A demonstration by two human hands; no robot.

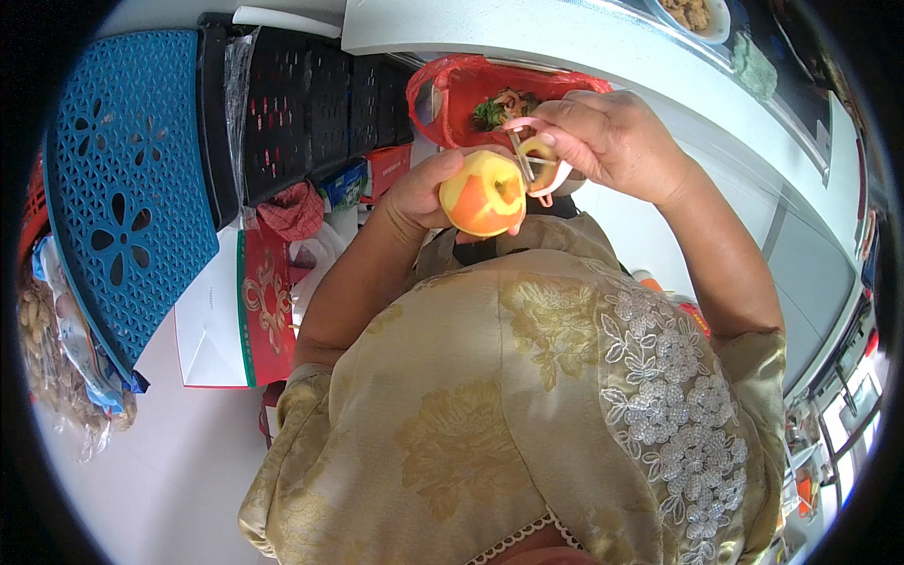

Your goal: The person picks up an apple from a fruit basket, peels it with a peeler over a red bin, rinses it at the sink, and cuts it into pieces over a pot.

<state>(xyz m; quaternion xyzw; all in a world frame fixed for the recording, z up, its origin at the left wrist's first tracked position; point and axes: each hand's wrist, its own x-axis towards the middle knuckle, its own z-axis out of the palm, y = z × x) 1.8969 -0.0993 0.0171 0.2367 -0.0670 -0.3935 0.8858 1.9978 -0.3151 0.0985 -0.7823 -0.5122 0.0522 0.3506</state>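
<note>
My left hand (pixel 422 185) is wrapped around a partly peeled apple (pixel 483 193), whose pale flesh shows in bands between strips of red and orange skin. The apple's stem hollow faces right. My right hand (pixel 613 141) grips a pink Y-shaped peeler (pixel 558 185) with a metal blade. That blade stands right beside the apple; whether it touches cannot be told. Beyond both hands a red plastic bag (pixel 459 106) lines a bin, with green leaves and brownish peelings (pixel 505 109) inside.
A white counter edge (pixel 600 63) runs above the bin, with a bowl of food (pixel 696 15) and a green sponge (pixel 754 67) on top. At left stand a blue perforated plastic panel (pixel 134 176), black crates (pixel 304 106) and a red-and-white box (pixel 219 311).
</note>
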